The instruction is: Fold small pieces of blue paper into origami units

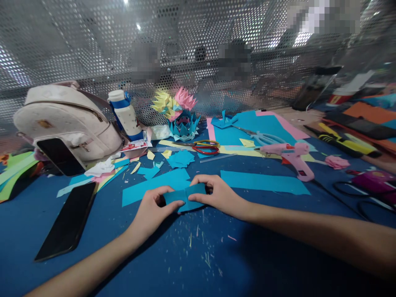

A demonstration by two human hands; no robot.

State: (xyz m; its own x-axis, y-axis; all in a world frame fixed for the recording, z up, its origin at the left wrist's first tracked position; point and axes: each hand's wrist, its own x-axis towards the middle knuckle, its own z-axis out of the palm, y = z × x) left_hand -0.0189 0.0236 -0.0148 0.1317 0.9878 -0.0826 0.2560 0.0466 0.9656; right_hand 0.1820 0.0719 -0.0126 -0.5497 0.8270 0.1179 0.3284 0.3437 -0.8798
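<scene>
1. Creased blue paper piece [175, 198], the landmark here, is held btwn two bare hands at the near-center of the blue table [139, 264]; contact w/ tabletop unclear.
2. L hand [154, 206] pinches its left end, thumb on the near face, index finger along the top edge; other fingers hidden, spread can't be told.
3. R hand [222, 194] pinches its right end, thumb in front, index curled over the top; rest mostly hidden.
4. Just beyond it, a blue sheet [142, 192]; to its right, a long blue strip [266, 182].
5. Farther beyond: cut blue pieces [181, 159], red-and-yellow-handled scissors [206, 147], then yellow, pink & blue paper flowers [185, 123].
6. Right of it, past the strip, a pink glue gun [292, 153] w/ black cord.
7. Left of it, a black phone [69, 220] lies flat; a pale backpack [68, 123] stands farther back, nr a white-and-blue bottle [125, 115].
</scene>
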